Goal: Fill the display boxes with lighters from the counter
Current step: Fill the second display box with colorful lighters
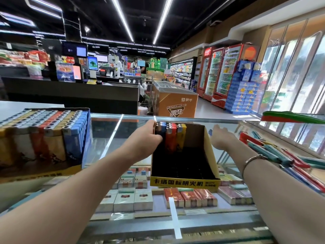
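Yellow display box point(184, 182), mostly empty, holds upright lighters point(170, 136) at its rear; beside it, my full box point(44, 138); loose lighters point(274, 154) right.

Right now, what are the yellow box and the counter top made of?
The yellow display box looks like printed cardboard: thin, flat walls with folded edges and a matte dark inside. The counter top seems to be clear glass: it mirrors the ceiling lights, and cigarette packs show through it. The lighters in the box look like glossy coloured plastic with shiny metal tops.
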`<action>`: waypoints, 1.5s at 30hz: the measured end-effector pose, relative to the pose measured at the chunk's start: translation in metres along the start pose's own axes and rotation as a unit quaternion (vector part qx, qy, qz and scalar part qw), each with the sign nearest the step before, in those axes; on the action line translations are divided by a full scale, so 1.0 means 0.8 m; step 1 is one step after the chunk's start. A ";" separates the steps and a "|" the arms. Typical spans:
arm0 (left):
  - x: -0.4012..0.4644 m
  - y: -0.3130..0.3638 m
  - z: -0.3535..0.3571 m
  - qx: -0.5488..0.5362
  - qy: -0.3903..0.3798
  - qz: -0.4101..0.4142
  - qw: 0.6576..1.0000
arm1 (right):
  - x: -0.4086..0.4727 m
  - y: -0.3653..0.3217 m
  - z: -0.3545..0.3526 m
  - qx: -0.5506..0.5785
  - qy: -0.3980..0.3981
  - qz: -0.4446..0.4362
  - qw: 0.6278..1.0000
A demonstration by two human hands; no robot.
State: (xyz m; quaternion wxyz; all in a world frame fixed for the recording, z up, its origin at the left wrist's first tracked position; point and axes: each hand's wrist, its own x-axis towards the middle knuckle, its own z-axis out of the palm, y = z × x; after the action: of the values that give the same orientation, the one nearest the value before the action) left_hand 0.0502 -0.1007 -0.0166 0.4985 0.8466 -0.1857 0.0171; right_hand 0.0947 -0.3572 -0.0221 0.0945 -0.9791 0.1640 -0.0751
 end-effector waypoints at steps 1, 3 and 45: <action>-0.001 0.000 0.000 0.001 -0.001 0.000 1.000 | -0.002 0.000 -0.002 0.005 0.002 -0.007 1.000; -0.001 0.001 -0.001 0.008 -0.004 -0.001 1.000 | -0.008 0.000 -0.006 0.026 0.003 -0.009 1.000; -0.036 0.053 -0.052 -0.047 0.051 0.181 0.981 | -0.115 -0.068 -0.065 0.719 -0.085 -0.201 0.659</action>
State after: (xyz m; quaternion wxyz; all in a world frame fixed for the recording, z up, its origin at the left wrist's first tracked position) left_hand 0.0159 -0.0749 0.0337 0.5349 0.7726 -0.3110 0.1421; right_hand 0.0160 -0.2840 0.0293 0.7655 -0.6170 -0.1508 -0.1030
